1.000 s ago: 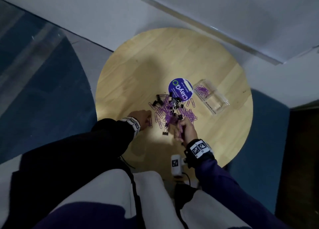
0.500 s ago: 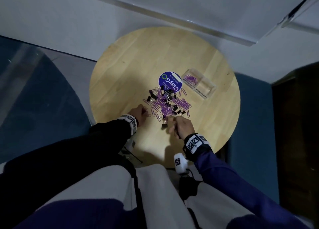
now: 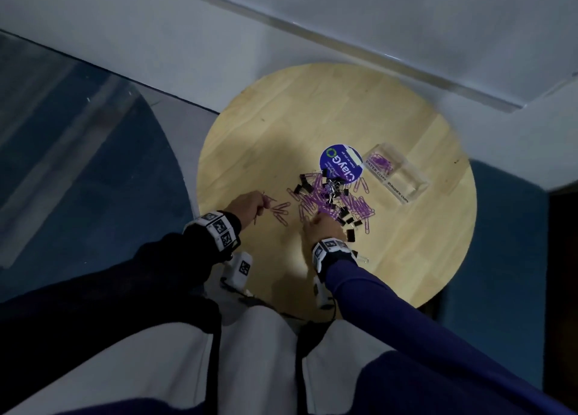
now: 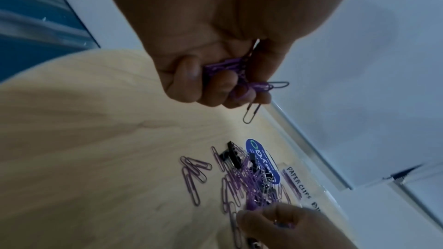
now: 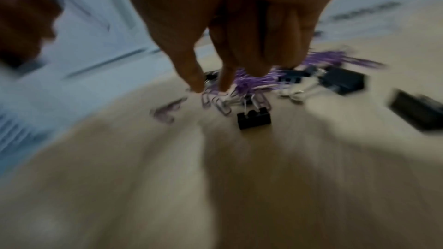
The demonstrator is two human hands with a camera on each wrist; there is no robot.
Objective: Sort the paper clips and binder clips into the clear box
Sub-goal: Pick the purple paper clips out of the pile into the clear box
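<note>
Left hand: left hand point(image 4: 215, 48) raised just above the table at the left edge of the clip pile, forearm reaching in from the near side, fingers curled into a fist.
Left hand contents: a bunch of purple paper clips point(image 4: 242, 75) clamped between the curled fingers point(image 4: 189, 75) and the palm; two clips stick out past the fingertips.
Right hand: right hand point(image 3: 320, 228) lowered onto the near edge of the pile, wrist pointing away from the body.
Right hand state: thumb and forefinger tips point(image 5: 196, 80) extend downward, close together, touching loose clips on the table; the view is blurred, so a closed pinch cannot be confirmed.
Loose pile: paper clips point(image 3: 316, 200) and black binder clips point(image 3: 350, 235) lie mixed on the table, between the two hands and the box.
Clear box: clear box point(image 3: 403, 177) sits on the far right of the pile, apart from both hands; its compartment labelled PAPER CLIPS holds several purple clips.
Round label: a blue round sticker point(image 3: 341, 164) lies just beside the box, touching the pile.
Surface: round wooden table point(image 3: 281, 127).
</note>
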